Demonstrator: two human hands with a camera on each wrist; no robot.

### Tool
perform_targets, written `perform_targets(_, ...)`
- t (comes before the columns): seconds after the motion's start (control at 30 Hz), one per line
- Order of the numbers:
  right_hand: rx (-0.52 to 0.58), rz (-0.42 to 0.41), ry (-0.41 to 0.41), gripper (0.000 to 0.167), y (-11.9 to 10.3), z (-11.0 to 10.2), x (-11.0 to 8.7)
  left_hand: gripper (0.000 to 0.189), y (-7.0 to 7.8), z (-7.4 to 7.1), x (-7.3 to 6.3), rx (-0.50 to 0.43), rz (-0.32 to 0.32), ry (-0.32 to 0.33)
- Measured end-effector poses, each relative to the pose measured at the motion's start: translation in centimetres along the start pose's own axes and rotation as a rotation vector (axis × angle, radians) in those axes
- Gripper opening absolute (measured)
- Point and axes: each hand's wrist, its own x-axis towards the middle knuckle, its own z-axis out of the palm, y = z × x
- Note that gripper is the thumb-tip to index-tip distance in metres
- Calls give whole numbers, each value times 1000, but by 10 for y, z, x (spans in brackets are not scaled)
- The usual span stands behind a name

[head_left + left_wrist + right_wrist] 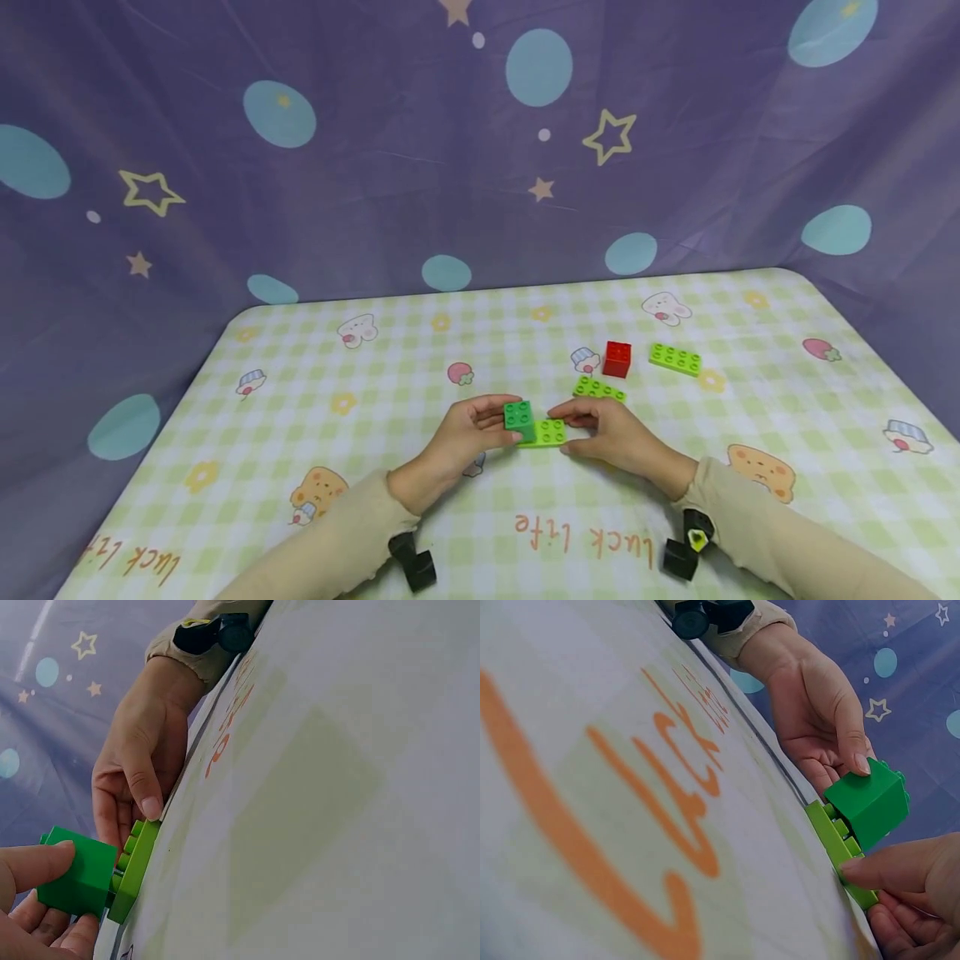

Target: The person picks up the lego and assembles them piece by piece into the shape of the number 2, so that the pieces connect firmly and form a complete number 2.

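Note:
My left hand (468, 433) pinches a square green toy brick (519, 421) between thumb and fingers. The brick leans at a slight tilt over the left part of a flat light green brick (553, 433), its underside right at the studs. The flat brick lies on the table, and its right end is pinched by my right hand (618, 437), thumb on the near side. In the right wrist view, a row of studs shows along the flat brick (827, 830) below the tilted green brick (868, 804).
Just beyond my right hand lies a second flat light green brick (598, 389), partly hidden by the hand. Behind it stands a red brick (617, 360), with a third flat light green brick (675, 360) to its right. A checked cloth (300, 400) covers the table; a purple curtain (390, 183) hangs behind.

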Motion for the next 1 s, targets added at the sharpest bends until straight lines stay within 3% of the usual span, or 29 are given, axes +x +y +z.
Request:
perform_targets(0.57,4,5,1,39,1,-1,0,47,-6,4,1,-19,-3,20)
perform_targets(1.0,9,23,10,39,-1,-1,1,46,-8,4,1,14,25,-7)
